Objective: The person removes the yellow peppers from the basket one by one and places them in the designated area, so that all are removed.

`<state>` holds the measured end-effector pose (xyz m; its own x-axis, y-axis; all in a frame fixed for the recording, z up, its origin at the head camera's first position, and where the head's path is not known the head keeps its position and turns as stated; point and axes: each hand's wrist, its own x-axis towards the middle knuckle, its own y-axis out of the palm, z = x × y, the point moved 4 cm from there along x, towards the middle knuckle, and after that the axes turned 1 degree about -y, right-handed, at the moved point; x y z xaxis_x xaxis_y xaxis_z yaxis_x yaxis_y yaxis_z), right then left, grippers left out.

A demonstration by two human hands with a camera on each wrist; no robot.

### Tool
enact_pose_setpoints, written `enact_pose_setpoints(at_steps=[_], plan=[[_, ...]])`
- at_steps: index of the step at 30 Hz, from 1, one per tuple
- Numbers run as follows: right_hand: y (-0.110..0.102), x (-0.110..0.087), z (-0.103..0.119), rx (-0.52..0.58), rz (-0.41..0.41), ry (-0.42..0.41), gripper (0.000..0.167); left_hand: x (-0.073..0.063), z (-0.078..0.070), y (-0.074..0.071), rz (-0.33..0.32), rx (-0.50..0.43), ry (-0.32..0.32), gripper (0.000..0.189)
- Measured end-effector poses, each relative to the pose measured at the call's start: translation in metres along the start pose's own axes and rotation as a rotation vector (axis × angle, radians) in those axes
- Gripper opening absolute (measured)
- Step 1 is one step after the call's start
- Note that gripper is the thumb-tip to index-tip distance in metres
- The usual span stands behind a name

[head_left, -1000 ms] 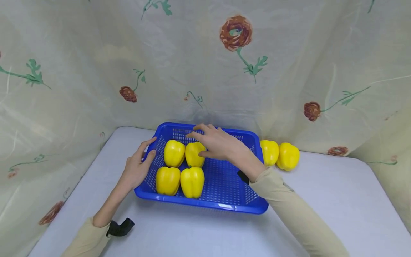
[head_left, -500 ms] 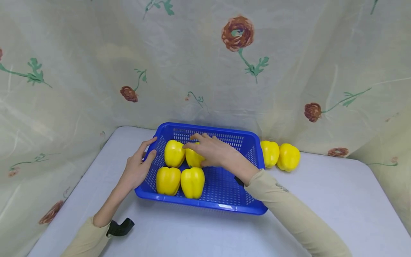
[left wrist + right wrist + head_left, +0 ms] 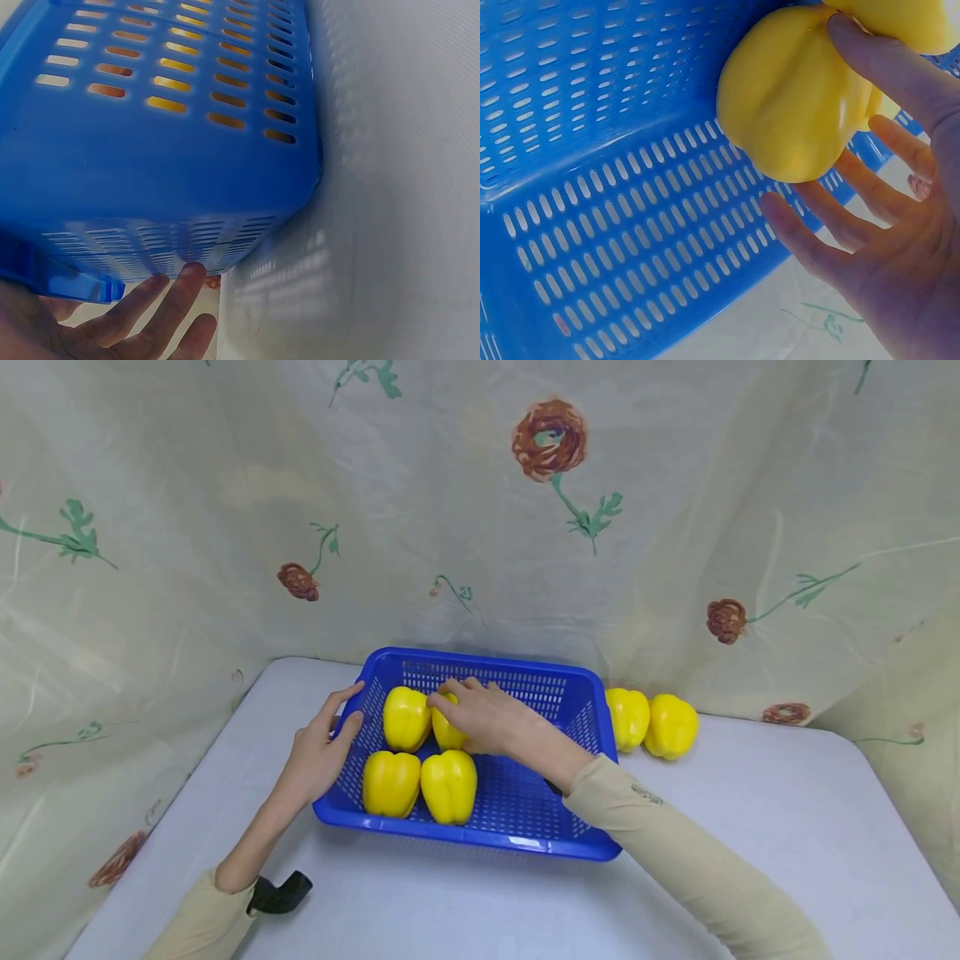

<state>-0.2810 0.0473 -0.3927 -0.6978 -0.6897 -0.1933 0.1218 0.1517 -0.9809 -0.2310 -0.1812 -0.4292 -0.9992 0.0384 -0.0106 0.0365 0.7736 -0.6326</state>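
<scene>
A blue perforated plastic basket (image 3: 480,833) holds several yellow bell peppers grouped on its left side. My left hand (image 3: 318,758) grips the basket's left rim; in the left wrist view, its fingers (image 3: 184,296) extend along the outside of the basket wall. My right hand (image 3: 491,718) reaches inside and grips the back right bell pepper (image 3: 442,731), partly covering it. In the right wrist view, thumb and fingers stand around this pepper (image 3: 787,97), the thumb near a neighbouring pepper (image 3: 907,19). Another pepper (image 3: 407,718) sits just left of my right fingertips.
Outside the basket's right wall, two more yellow bell peppers (image 3: 671,727) stand on the white table (image 3: 420,902). A floral curtain (image 3: 450,527) hangs behind and beside the table. The basket's right half shows bare perforated floor (image 3: 517,802).
My right hand has moved down and slightly left, closing around the back right pepper and covering more of it. My left hand stays on the basket rim.
</scene>
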Motion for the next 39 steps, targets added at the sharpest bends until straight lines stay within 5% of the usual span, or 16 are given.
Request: enact_pose_setpoints(at_steps=[21, 39], plan=[[0.0018, -0.0019, -0.0008, 0.059, 0.024, -0.003, 0.054, -0.0006, -0.0001, -0.0003, 0.001, -0.013, -0.011, 0.054], [-0.0039, -0.0061, -0.0028, 0.0, 0.0, -0.005, 0.065, -0.0003, 0.0003, -0.0001, -0.008, -0.01, -0.003, 0.054]])
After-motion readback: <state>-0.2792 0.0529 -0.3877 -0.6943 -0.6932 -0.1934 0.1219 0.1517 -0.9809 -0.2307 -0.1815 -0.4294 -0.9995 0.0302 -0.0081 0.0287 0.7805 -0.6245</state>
